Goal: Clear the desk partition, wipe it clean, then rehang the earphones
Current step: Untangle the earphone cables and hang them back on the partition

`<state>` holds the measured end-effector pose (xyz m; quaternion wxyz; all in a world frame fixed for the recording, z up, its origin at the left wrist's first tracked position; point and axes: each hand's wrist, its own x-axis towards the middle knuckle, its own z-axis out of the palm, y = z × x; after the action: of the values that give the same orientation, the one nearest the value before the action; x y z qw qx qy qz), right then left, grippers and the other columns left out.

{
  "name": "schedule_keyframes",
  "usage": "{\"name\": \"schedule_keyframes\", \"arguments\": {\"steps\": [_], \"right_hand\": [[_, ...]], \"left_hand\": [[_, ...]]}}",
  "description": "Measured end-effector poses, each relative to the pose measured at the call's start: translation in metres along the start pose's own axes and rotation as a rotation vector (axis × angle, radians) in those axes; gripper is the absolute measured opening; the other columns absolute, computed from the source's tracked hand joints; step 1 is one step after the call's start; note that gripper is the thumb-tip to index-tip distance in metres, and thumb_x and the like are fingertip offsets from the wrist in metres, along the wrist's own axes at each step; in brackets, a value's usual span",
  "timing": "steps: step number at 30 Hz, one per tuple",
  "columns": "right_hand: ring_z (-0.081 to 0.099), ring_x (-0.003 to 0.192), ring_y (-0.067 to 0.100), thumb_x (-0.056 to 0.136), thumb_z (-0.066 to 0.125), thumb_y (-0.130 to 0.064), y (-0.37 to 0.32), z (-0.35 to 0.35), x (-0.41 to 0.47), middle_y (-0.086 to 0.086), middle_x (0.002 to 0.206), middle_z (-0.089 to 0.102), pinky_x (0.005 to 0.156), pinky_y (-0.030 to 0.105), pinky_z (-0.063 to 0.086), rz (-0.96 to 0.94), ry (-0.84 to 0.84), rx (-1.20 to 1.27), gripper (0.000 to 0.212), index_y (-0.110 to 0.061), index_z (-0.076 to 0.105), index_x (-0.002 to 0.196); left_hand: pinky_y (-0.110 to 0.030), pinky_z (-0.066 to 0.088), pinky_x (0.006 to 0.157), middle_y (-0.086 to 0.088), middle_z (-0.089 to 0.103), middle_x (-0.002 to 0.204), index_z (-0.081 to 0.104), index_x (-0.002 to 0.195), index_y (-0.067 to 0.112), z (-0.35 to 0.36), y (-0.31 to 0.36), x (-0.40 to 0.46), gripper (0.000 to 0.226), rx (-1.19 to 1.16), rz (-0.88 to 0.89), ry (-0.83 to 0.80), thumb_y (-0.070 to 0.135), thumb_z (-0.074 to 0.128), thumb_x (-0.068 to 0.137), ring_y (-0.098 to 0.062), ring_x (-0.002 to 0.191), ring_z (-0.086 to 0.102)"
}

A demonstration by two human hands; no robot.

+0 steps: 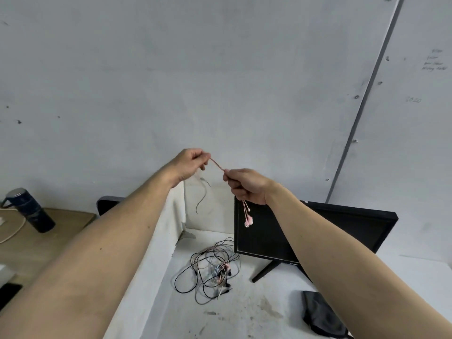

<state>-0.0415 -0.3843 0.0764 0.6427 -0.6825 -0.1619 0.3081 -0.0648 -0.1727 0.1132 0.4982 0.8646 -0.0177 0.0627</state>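
Note:
Both my hands are raised in front of the wall, above the white desk partition (171, 216). My left hand (190, 165) pinches one end of a pink earphone cord (217, 164). My right hand (245, 184) grips the same cord a short way along, and the stretch between the hands is taut. The pink earbuds (248, 220) dangle below my right fist, in front of the monitor. A thin grey wire (201, 199) hangs by the partition's top corner under my left hand. A tangle of black, pink and white earphones (212, 270) lies on the white desk.
A black monitor (318, 231) on a stand sits at the right of the desk. A dark grey cloth (320, 314) lies near the desk's front right. Left of the partition, a dark flask (29, 211) stands on a wooden desk (49, 238) beside a dark chair back (107, 204).

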Motion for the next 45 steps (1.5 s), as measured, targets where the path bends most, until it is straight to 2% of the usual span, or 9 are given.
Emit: {"name": "schedule_keyframes", "arguments": {"steps": [4, 7, 14, 24, 29, 32, 38, 42, 45], "right_hand": [[0.019, 0.052, 0.013, 0.105, 0.045, -0.035, -0.019, 0.013, 0.024, -0.004, 0.063, 0.024, 0.047, 0.024, 0.018, -0.063, 0.021, -0.026, 0.025, -0.014, 0.053, 0.093], [0.021, 0.053, 0.014, 0.105, 0.044, -0.034, -0.028, 0.025, 0.049, -0.005, 0.06, 0.028, 0.052, 0.027, 0.016, -0.099, 0.059, -0.057, 0.027, -0.011, 0.056, 0.096], [0.031, 0.051, 0.013, 0.104, 0.046, -0.028, -0.024, 0.068, 0.111, -0.005, 0.065, 0.039, 0.044, 0.023, 0.029, -0.119, 0.107, -0.231, 0.026, -0.011, 0.064, 0.096], [0.043, 0.057, 0.019, 0.096, 0.048, -0.027, 0.022, 0.086, 0.179, -0.002, 0.074, 0.051, 0.056, 0.031, 0.034, -0.024, 0.236, -0.409, 0.023, -0.021, 0.067, 0.083], [0.061, 0.064, 0.014, 0.1, 0.045, -0.022, 0.042, 0.085, 0.188, -0.001, 0.079, 0.057, 0.054, 0.024, 0.044, -0.009, 0.236, -0.464, 0.024, -0.014, 0.067, 0.091], [0.059, 0.068, 0.018, 0.1, 0.045, -0.019, 0.051, 0.087, 0.192, 0.004, 0.083, 0.062, 0.056, 0.024, 0.048, -0.004, 0.209, -0.481, 0.024, -0.013, 0.066, 0.09], [0.051, 0.062, 0.006, 0.101, 0.049, -0.026, 0.061, 0.09, 0.199, -0.003, 0.077, 0.062, 0.059, 0.022, 0.039, -0.029, 0.191, -0.636, 0.024, -0.015, 0.07, 0.101], [0.048, 0.059, 0.009, 0.101, 0.05, -0.029, 0.065, 0.092, 0.202, 0.0, 0.086, 0.066, 0.062, 0.025, 0.04, -0.024, 0.189, -0.669, 0.024, -0.02, 0.073, 0.099], [0.056, 0.077, 0.017, 0.099, 0.05, -0.025, 0.065, 0.092, 0.198, -0.003, 0.089, 0.063, 0.075, 0.027, 0.043, 0.003, 0.175, -0.698, 0.023, -0.025, 0.071, 0.108]], "left_hand": [[-0.022, 0.035, 0.051, 0.012, 0.046, 0.055, 0.061, 0.073, 0.02, -0.036, 0.013, 0.014, 0.027, 0.04, 0.068, 0.169, 0.027, 0.055, 0.099, -0.008, 0.052, 0.037], [-0.024, 0.031, 0.056, 0.008, 0.052, 0.067, 0.063, 0.075, 0.021, -0.072, 0.004, 0.024, 0.025, 0.122, 0.104, 0.229, 0.028, 0.056, 0.098, -0.007, 0.059, 0.038], [-0.026, 0.031, 0.054, 0.011, 0.046, 0.058, 0.064, 0.082, 0.014, -0.15, -0.067, 0.034, 0.025, 0.224, 0.024, 0.343, 0.029, 0.053, 0.099, -0.008, 0.053, 0.038], [-0.029, 0.031, 0.056, 0.009, 0.046, 0.057, 0.064, 0.084, 0.014, -0.145, -0.19, 0.043, 0.021, 0.209, -0.126, 0.216, 0.023, 0.053, 0.099, -0.014, 0.054, 0.038], [-0.029, 0.041, 0.071, -0.003, 0.064, 0.08, 0.065, 0.089, 0.015, -0.126, -0.224, 0.046, 0.02, 0.22, -0.236, 0.08, 0.021, 0.051, 0.101, -0.019, 0.077, 0.054], [-0.03, 0.045, 0.085, -0.002, 0.07, 0.099, 0.066, 0.085, 0.027, -0.116, -0.243, 0.045, 0.02, 0.333, -0.286, 0.001, 0.022, 0.053, 0.099, -0.02, 0.094, 0.062], [-0.028, 0.047, 0.083, 0.003, 0.071, 0.099, 0.064, 0.077, 0.037, -0.094, -0.251, 0.044, 0.023, 0.444, -0.324, -0.105, 0.028, 0.055, 0.096, -0.02, 0.096, 0.064], [-0.026, 0.046, 0.085, 0.002, 0.07, 0.107, 0.067, 0.094, 0.036, -0.087, -0.249, 0.045, 0.02, 0.431, -0.329, -0.162, 0.019, 0.056, 0.095, -0.019, 0.102, 0.064], [-0.03, 0.045, 0.1, -0.003, 0.061, 0.13, 0.055, 0.134, 0.023, -0.088, -0.244, 0.044, 0.051, 0.435, -0.387, -0.182, 0.005, 0.048, 0.087, -0.022, 0.119, 0.056]]}}
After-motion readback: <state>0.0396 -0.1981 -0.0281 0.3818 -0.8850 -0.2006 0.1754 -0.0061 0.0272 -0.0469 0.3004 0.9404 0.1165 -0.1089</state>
